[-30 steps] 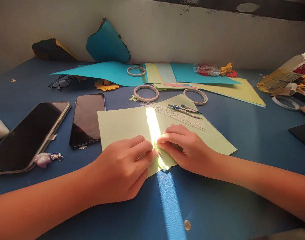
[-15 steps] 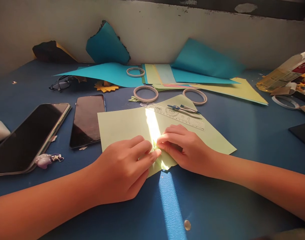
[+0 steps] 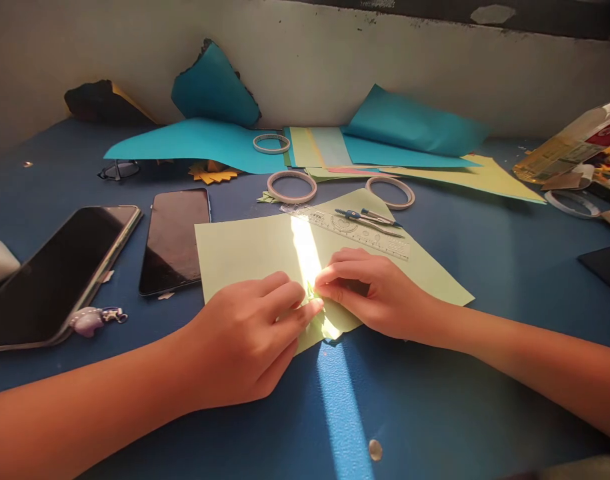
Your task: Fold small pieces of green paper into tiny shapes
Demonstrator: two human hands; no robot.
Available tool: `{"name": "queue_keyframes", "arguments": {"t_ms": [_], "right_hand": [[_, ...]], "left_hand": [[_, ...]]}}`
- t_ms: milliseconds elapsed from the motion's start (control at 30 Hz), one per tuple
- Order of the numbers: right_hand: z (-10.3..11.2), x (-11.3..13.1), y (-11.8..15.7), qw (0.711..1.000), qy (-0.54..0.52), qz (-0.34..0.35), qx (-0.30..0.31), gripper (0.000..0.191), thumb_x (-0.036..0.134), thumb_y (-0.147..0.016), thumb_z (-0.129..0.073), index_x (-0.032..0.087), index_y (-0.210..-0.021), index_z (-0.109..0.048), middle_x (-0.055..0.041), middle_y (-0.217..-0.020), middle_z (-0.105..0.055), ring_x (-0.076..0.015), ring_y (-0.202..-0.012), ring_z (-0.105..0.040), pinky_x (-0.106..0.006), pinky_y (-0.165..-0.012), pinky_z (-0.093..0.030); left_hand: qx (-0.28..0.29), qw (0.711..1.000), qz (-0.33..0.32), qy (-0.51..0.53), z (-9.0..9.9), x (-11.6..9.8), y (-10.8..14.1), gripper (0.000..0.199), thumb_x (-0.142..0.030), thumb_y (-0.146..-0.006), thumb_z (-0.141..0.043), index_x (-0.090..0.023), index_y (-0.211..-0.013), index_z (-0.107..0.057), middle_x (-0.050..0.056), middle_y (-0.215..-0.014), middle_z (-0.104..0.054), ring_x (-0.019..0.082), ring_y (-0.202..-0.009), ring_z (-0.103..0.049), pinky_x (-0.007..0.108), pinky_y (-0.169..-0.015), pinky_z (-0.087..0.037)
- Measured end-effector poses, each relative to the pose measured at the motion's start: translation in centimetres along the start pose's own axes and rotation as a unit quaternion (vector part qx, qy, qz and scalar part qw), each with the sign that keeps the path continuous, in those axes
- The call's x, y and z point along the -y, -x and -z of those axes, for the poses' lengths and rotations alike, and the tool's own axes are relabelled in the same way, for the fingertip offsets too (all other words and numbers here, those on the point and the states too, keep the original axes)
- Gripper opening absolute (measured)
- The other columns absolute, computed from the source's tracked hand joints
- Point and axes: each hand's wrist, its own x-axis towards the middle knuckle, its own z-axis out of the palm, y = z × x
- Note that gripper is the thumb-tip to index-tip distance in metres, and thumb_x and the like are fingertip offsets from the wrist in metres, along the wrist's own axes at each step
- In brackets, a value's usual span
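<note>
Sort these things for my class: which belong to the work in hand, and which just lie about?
In use, apparently:
- small green paper piece, between left hand and right hand
- pale green sheet beneath

Lying about, apparently:
- clear ruler
- compass
- tape rolls
- two phones
- glasses
- blue sheets
- bottle

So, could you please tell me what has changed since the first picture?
At the back right, a blue sheet has lifted, hiding the red pieces; the yellow sheet has edged rightward. The left hand and right hand stay at the small green paper; ruler and compass lie as before.
</note>
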Motion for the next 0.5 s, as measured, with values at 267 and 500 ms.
{"name": "queue_keyframes", "arguments": {"t_ms": [267, 500], "right_hand": [[0.21, 0.01, -0.12, 1.000, -0.006, -0.007, 0.008, 0.017, 0.005, -0.081, -0.052, 0.016, -0.074, -0.063, 0.0023, -0.062, -0.053, -0.0089, -0.060, -0.046, -0.023, -0.059, -0.036], [0.14, 0.06, -0.21, 1.000, -0.006, -0.001, 0.006, 0.018, 0.003, -0.080, -0.052, 0.016, -0.073, -0.062, 0.0022, -0.063, -0.054, -0.0086, -0.060, -0.047, -0.023, -0.059, -0.036]], "left_hand": [[-0.007, 1.000, -0.009, -0.004, -0.16, 0.00, -0.14, 0.025, -0.010, -0.087, -0.038, -0.013, -0.073, -0.060, 0.009, -0.074, -0.057, 0.018, -0.068, -0.051, 0.030, -0.054, -0.044], [0.021, 1.000, -0.016, -0.017, 0.01, -0.02, -0.08, 0.026, -0.009, -0.085, -0.037, -0.007, -0.095, -0.061, 0.011, -0.076, -0.057, 0.021, -0.068, -0.049, 0.032, -0.053, -0.044]]}}
